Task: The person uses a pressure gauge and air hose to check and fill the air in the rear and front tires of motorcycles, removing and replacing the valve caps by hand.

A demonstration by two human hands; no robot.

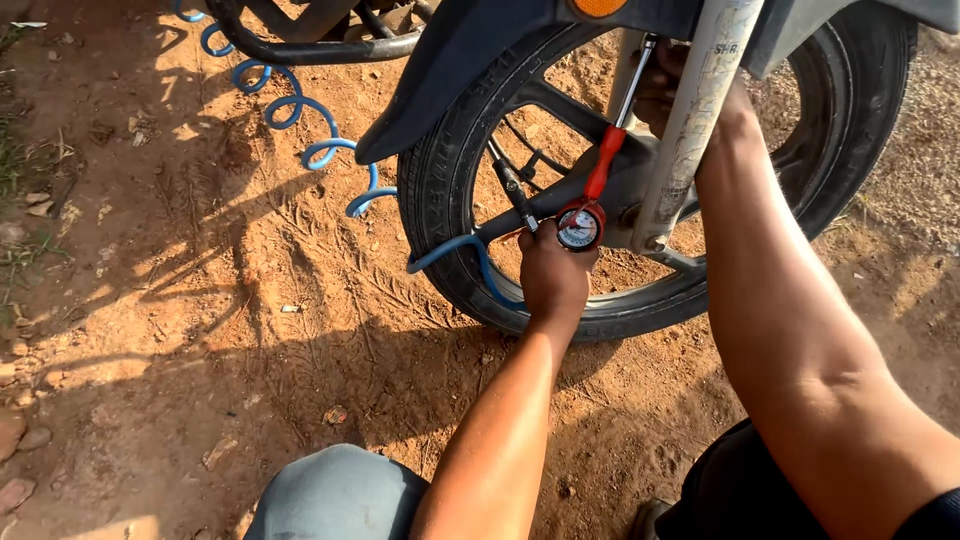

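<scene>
The left hand is closed around the round red-rimmed pressure gauge with its orange lever, at six o'clock of the black spoked motorcycle wheel; a coiled blue air hose trails off toward ten o'clock across the reddish dirt ground; the right hand reaches behind the silver fork leg, grip hidden, cannot tell.

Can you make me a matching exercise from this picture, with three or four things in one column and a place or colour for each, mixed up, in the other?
Things:
1. air hose
2. pressure gauge
3. left hand
4. right hand

Descriptions:
A. reaching behind the fork leg, mostly hidden
B. blue and coiled, lying across the dirt ground
C. round dial with a red rim, in front of the wheel
D. gripping just below the dial

Pairs: 1-B, 2-C, 3-D, 4-A
</scene>
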